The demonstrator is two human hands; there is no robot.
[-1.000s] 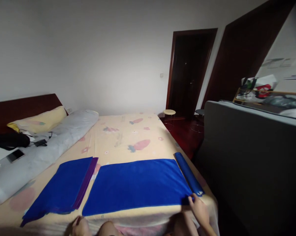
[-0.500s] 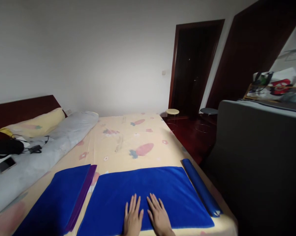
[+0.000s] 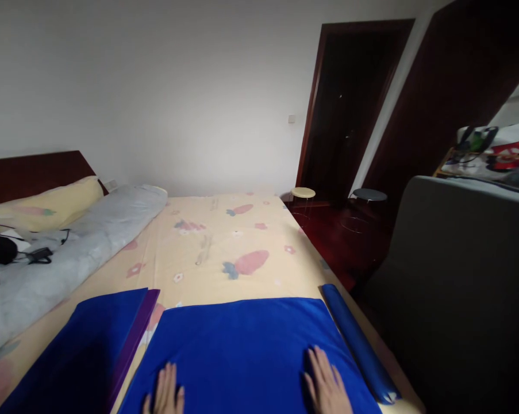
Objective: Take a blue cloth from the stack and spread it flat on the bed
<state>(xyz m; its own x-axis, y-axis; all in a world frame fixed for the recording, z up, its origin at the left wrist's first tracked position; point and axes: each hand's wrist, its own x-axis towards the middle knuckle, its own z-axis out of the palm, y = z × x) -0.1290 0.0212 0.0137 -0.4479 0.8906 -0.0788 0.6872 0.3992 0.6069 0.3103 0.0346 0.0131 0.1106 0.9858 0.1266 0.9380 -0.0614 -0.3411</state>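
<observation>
Pressing flat on a spread blue towel at the bottom centre of the frame: left hand lying palm down near the towel's lower-left corner, right hand lying palm down near its lower-right corner, both well apart. Fingers of both hands extended and slightly splayed, gripping nothing, merely resting on the cloth. Towel lying on the patterned bedsheet, long axis running left to right across the frame, between the two hands. Lying just beside the towel's right edge, a rolled blue towel, axis running from mid-right toward the lower right corner, nearer to the right hand and apart from it. Sitting to the lower left, a folded blue cloth over a purple cloth, nearer to the left hand, not touching it. Stretching along the upper left, a grey rolled quilt beside a yellow pillow.
</observation>
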